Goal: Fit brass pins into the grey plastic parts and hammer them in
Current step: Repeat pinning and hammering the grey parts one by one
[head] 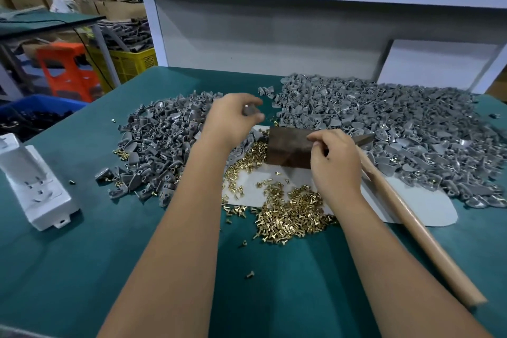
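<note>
Beside grey parts (pixel 384 118): hammer (pixel 397 206), block (pixel 288 148).

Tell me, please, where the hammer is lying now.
In the head view the hammer lies on the table's right side, its head by the dark block behind the right hand, its wooden handle running toward the near right edge.

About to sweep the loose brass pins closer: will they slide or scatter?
The brass pins look small, round and headed, so they will probably roll in arcs. Strays already dot the green mat. Those on the white sheet may slide more easily.
</note>
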Tool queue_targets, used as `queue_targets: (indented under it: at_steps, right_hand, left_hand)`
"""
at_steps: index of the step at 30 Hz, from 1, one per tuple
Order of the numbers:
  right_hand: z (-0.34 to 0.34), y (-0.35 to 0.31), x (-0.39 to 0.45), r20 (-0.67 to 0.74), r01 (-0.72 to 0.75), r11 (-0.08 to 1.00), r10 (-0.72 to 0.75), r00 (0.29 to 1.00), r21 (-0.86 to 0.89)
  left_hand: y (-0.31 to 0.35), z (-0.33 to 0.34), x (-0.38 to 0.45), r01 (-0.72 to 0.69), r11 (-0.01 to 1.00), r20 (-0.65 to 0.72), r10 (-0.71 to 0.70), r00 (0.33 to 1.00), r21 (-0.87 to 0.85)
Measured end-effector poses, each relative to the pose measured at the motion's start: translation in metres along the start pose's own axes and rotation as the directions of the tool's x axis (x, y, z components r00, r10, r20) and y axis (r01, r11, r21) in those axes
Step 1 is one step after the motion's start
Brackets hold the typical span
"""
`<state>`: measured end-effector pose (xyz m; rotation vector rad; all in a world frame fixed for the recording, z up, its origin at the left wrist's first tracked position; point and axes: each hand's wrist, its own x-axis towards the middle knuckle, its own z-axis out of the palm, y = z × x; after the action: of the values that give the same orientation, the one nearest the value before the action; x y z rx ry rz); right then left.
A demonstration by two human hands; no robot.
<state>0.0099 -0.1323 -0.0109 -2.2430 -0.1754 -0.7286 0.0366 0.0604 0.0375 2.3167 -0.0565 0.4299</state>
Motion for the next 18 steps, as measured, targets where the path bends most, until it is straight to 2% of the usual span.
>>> queue_targets:
  at_steps: [2, 6, 9, 14, 16, 18]
  right_hand:
    - [0.000, 0.001, 0.001, -0.006, 0.001, 1.000, -0.001, 1.000, -0.008]
    - [0.000, 0.002, 0.001, -0.029, 0.012, 1.000, -0.012, 1.000, -0.004]
    - [0.001, 0.004, 0.001, -0.029, 0.005, 1.000, -0.005, 1.000, 0.003]
    - [-0.004, 0.000, 0.004, -0.046, 0.010, 1.000, -0.010, 0.999, -0.004]
    - [-0.009, -0.006, 0.005, -0.045, 0.019, 1.000, -0.019, 0.999, 0.006]
    - [-0.016, -0.012, 0.008, 0.021, 0.052, 0.998, -0.051, 0.998, -0.044]
  left_hand:
    - [0.013, 0.017, -0.003, -0.043, 0.989, 0.007, 0.044, 0.999, -0.142]
    - [0.024, 0.061, -0.013, -0.049, 0.969, -0.022, 0.045, 0.999, -0.243]
    - [0.015, 0.078, -0.017, -0.072, 0.976, 0.054, 0.084, 0.995, -0.204]
    - [0.001, 0.071, -0.019, -0.079, 0.977, 0.084, 0.097, 0.992, -0.200]
    - [0.001, 0.070, -0.020, -0.095, 0.972, 0.059, 0.110, 0.992, -0.216]
    - [0.003, 0.071, -0.019, -0.104, 0.965, 0.005, 0.109, 0.994, -0.242]
